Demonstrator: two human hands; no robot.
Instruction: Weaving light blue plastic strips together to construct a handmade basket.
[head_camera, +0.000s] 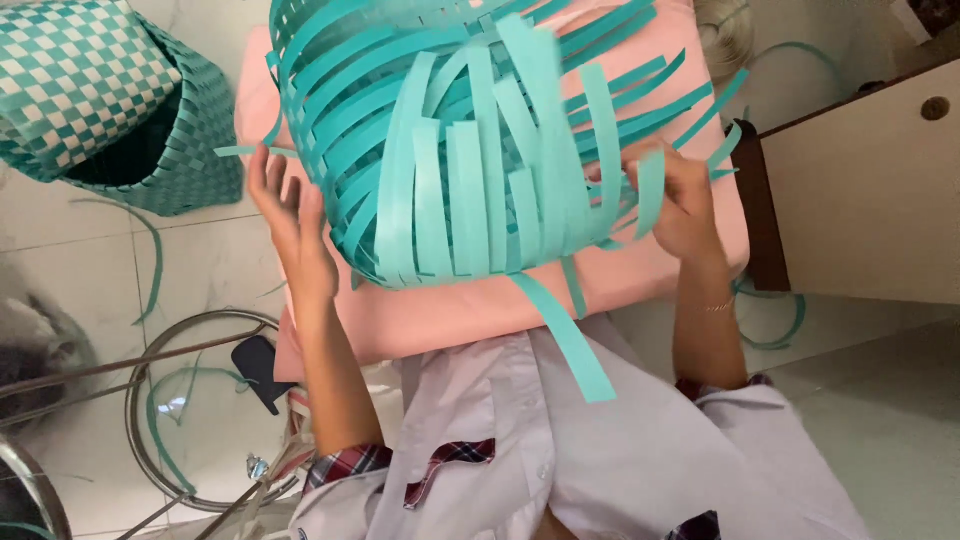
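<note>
head view, work: half-woven teal basket (450, 130) sits on a pink board (480, 305) over my lap, mouth side toward me, loose upright strips fanning out and down over the rim.
head view, left hand: my left hand (290, 225) is at the basket's left flank, fingers spread and released, palm facing the weave, fingertips touching or just off the strips; can't tell which. Not clenched on anything.
head view, right hand: my right hand (675, 195) is at the basket's right side, fingers curled in among the strips, pinching one teal strip (650, 190) that bends down over the knuckles.
head view, loose end: one long teal strip (570, 340) hangs off the basket bottom edge, crosses the pink board and lies on my pale shirt (560, 450).
head view, wrist: thin bracelet (720, 305) on my right wrist.
head view, far left: finished checkered teal-and-white basket (110, 100) on the white tile floor (210, 270), well apart from the one in hand.
head view, lower left: round metal ring frame (150, 400) on the floor, a stray teal strip inside it, a small dark flat thing (262, 370) just beside the board's corner.
head view, right: pale cabinet panel (870, 200) with a round hole, more strip offcuts on the floor under it.
</note>
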